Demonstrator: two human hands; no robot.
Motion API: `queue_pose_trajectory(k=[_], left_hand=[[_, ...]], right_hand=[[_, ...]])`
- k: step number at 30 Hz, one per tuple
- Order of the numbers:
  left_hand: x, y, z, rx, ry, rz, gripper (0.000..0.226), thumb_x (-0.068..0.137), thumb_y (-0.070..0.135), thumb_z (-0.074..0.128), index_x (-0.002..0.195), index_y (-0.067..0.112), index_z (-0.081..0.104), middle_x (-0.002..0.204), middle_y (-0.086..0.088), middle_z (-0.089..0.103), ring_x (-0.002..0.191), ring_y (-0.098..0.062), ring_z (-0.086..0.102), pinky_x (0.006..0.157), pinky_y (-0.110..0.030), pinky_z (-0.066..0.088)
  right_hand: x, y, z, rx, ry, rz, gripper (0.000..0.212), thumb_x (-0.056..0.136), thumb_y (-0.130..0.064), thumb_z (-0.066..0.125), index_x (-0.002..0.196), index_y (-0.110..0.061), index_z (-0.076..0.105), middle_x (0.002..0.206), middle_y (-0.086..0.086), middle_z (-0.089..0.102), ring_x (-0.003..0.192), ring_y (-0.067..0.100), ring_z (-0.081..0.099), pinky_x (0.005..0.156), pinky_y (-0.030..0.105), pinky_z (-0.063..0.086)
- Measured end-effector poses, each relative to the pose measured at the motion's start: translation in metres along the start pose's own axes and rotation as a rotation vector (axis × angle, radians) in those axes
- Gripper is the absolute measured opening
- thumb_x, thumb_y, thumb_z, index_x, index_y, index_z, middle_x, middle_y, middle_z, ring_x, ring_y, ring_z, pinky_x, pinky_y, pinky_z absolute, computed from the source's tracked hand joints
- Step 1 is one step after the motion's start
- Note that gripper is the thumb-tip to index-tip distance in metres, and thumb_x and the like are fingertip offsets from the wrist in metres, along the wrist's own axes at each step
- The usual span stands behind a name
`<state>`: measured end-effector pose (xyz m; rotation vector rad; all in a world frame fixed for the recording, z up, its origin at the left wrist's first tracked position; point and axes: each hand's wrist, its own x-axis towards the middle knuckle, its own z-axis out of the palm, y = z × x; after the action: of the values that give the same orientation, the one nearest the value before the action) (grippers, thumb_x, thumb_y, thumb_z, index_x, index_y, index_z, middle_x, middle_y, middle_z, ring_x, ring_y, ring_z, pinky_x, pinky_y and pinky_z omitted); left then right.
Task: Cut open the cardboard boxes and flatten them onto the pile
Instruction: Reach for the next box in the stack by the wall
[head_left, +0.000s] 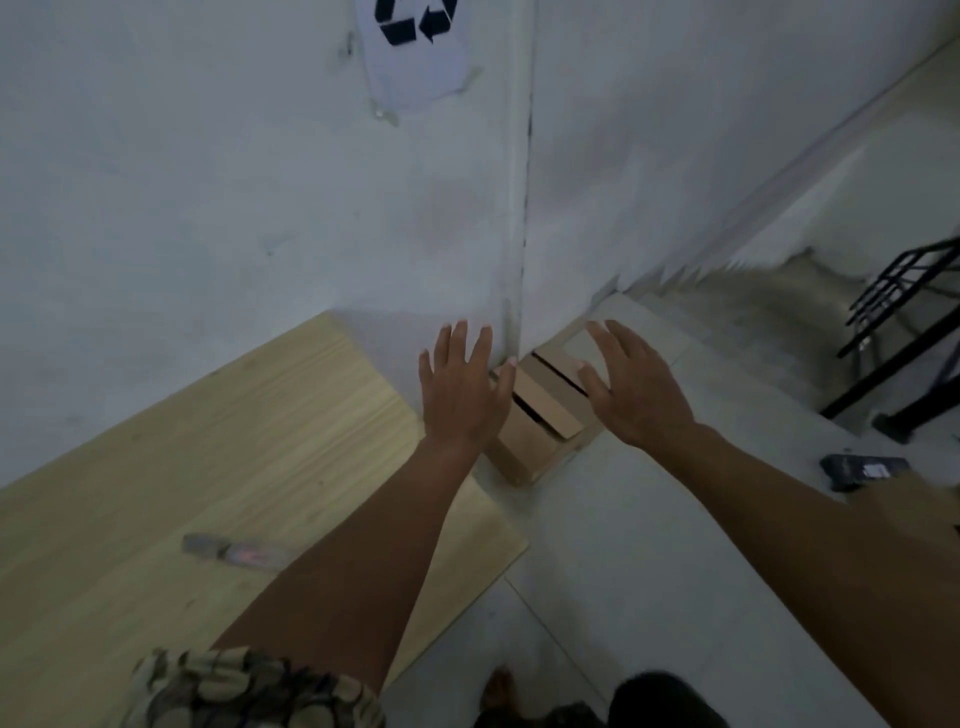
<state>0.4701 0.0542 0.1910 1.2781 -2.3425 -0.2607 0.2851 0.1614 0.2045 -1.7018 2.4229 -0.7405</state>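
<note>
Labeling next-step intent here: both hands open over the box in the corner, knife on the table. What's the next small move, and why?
Probably lower both hands to take the cardboard box by its sides. The left hand and right hand are spread open on either side of it and hold nothing; whether they touch it is unclear. The cutter lies apart on the wooden table, so cutting comes later.

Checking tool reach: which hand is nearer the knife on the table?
Left. The left hand is up-right of the knife by the table's corner; the right hand lies farther right.

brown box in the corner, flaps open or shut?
Shut but not sealed. The brown cardboard box on the floor by the wall corner has its top flaps folded down flat, with dark gaps between them.
</note>
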Motion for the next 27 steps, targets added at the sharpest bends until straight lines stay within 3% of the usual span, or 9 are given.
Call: queue_pose_trajectory(k=[4, 7, 13, 17, 20, 22, 27], left_hand=[[0.037, 0.022, 0.063, 0.028, 0.018, -0.058, 0.061, 0.096, 0.051, 0.042, 0.137, 0.01, 0.061, 0.144, -0.021, 0.054, 0.139, -0.04, 0.046, 0.108, -0.061, 0.038], [0.06, 0.038, 0.113, 0.033, 0.001, -0.188, 0.062, 0.095, 0.051, 0.042, 0.141, 0.013, 0.058, 0.148, -0.018, 0.051, 0.142, -0.038, 0.041, 0.112, -0.058, 0.034], [0.074, 0.079, 0.242, 0.003, -0.094, -0.504, 0.067, 0.096, 0.051, 0.041, 0.147, 0.01, 0.049, 0.155, -0.018, 0.043, 0.147, -0.036, 0.033, 0.117, -0.055, 0.029], [0.062, 0.076, 0.329, -0.006, -0.137, -0.65, 0.081, 0.093, 0.062, 0.029, 0.151, 0.007, 0.044, 0.157, -0.02, 0.04, 0.148, -0.037, 0.032, 0.119, -0.05, 0.026], [0.044, 0.056, 0.402, -0.021, -0.141, -0.758, 0.079, 0.096, 0.06, 0.048, 0.153, 0.006, 0.039, 0.159, -0.02, 0.036, 0.149, -0.035, 0.03, 0.12, -0.048, 0.026], [0.032, 0.038, 0.455, -0.082, -0.154, -0.861, 0.089, 0.094, 0.059, 0.06, 0.157, 0.005, 0.029, 0.163, -0.019, 0.029, 0.151, -0.032, 0.024, 0.122, -0.046, 0.024], [-0.007, -0.01, 0.579, -0.272, -0.223, -1.079, 0.134, 0.069, 0.077, 0.072, 0.162, 0.011, 0.003, 0.17, -0.007, 0.008, 0.155, -0.021, 0.011, 0.125, -0.041, 0.02]], right_hand=[[0.049, 0.073, 0.014, 0.029, -0.091, 0.013, 0.059, 0.103, -0.04, 0.047, 0.152, -0.01, 0.04, 0.151, 0.022, 0.044, 0.139, 0.038, 0.042, 0.115, 0.051, 0.035], [0.09, 0.128, 0.035, 0.043, -0.177, -0.016, 0.057, 0.103, -0.032, 0.052, 0.153, -0.009, 0.039, 0.153, 0.021, 0.043, 0.14, 0.036, 0.041, 0.115, 0.046, 0.032], [0.149, 0.238, 0.102, 0.114, -0.507, -0.045, 0.054, 0.104, -0.029, 0.05, 0.153, -0.014, 0.038, 0.151, 0.014, 0.043, 0.136, 0.033, 0.043, 0.108, 0.043, 0.038], [0.173, 0.31, 0.163, 0.134, -0.624, -0.011, 0.054, 0.106, -0.037, 0.044, 0.154, -0.016, 0.035, 0.154, 0.012, 0.04, 0.137, 0.033, 0.041, 0.108, 0.045, 0.039], [0.183, 0.356, 0.227, 0.145, -0.668, 0.048, 0.05, 0.106, -0.038, 0.042, 0.147, -0.009, 0.041, 0.149, 0.016, 0.043, 0.132, 0.036, 0.045, 0.104, 0.044, 0.04], [0.185, 0.385, 0.28, 0.164, -0.69, 0.082, 0.05, 0.106, -0.042, 0.04, 0.143, -0.007, 0.043, 0.147, 0.017, 0.044, 0.129, 0.036, 0.047, 0.101, 0.044, 0.04], [0.17, 0.455, 0.415, 0.237, -0.747, 0.242, 0.069, 0.103, -0.055, 0.04, 0.154, -0.008, 0.035, 0.159, 0.013, 0.035, 0.143, 0.03, 0.037, 0.114, 0.038, 0.03]])
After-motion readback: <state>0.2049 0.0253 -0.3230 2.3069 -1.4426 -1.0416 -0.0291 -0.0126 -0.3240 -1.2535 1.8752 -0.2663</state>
